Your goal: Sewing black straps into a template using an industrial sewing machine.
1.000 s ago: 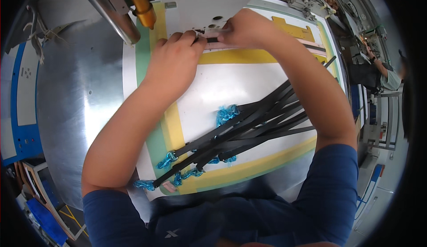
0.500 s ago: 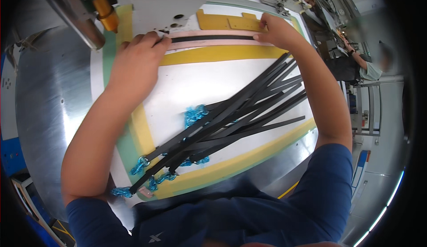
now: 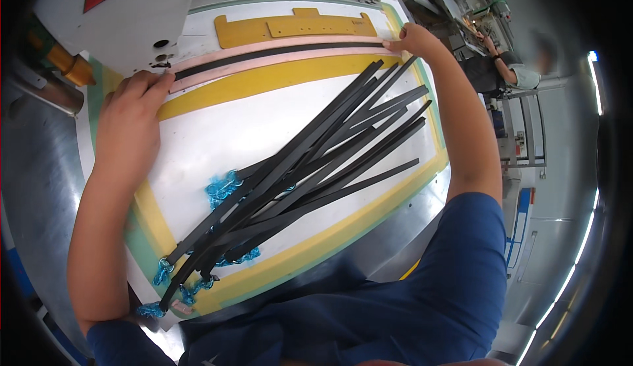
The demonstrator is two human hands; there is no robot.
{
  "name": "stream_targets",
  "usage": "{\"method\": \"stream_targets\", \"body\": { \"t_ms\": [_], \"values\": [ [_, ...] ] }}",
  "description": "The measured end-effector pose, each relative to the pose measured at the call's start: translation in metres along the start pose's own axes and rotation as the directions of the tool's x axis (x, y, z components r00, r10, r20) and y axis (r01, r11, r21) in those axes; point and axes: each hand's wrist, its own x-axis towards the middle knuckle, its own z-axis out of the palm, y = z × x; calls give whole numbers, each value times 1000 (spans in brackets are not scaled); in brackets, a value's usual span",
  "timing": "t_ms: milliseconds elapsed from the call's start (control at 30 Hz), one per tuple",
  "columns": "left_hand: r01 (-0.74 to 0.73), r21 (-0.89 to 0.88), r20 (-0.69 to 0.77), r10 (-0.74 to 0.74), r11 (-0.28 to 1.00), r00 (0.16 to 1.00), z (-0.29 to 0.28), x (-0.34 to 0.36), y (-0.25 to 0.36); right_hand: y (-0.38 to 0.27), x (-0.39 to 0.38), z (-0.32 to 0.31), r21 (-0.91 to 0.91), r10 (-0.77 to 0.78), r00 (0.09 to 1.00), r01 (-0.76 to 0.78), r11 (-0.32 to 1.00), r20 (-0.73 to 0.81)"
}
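Observation:
A long black strap [image 3: 283,51] lies stretched along a pink guide strip [image 3: 217,75] on the white work board. My left hand [image 3: 132,112] is closed at the strap's left end, fingertips pressed down on it. At the right end my right hand [image 3: 417,42] pinches the strap between thumb and bent fingers. Behind the strap sits a flat yellow template [image 3: 244,33] with small holes; a curved yellow strip [image 3: 277,84] runs in front. Nearer me lies a loose bundle of black straps [image 3: 297,165], with rings and blue plastic wrapping [image 3: 224,187] at their left ends.
A machine head [image 3: 125,30] with an orange-tipped part [image 3: 76,69] stands at the back left. Yellow and green tape [image 3: 310,255] borders the white board [image 3: 204,132], which rests on a metal table. Farther right, another person [image 3: 504,69] works at a machine.
My right hand has slid rightward along the strap to its end, uncovering more strap and template. My left hand stays at the left end. The whole view has shifted.

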Motion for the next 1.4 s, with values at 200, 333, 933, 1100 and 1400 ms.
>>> {"method": "stream_targets", "body": {
  "t_ms": [200,333,933,1100,1400],
  "values": [
    [-21,7,-20,21,1000,1000,1,2,0,50,17,4,-38,133,990,-135,990,-44],
    [7,-21,17,-7,1000,1000,1,-3,-5,31,5,8,-6,79,976,-82,997,-201],
    [-53,-147,-79,42,988,996,8,-2,-7,-116,-67,6,-164,-146,986,132,977,-76],
    [-131,6,-125,130,991,984,-5,-13,-1,-269,-155,12,94,-539,829,555,827,-151],
    [-72,-64,-87,66,995,994,-12,-9,2,-301,-155,45,89,-694,650,746,660,-308]
  ]
}}
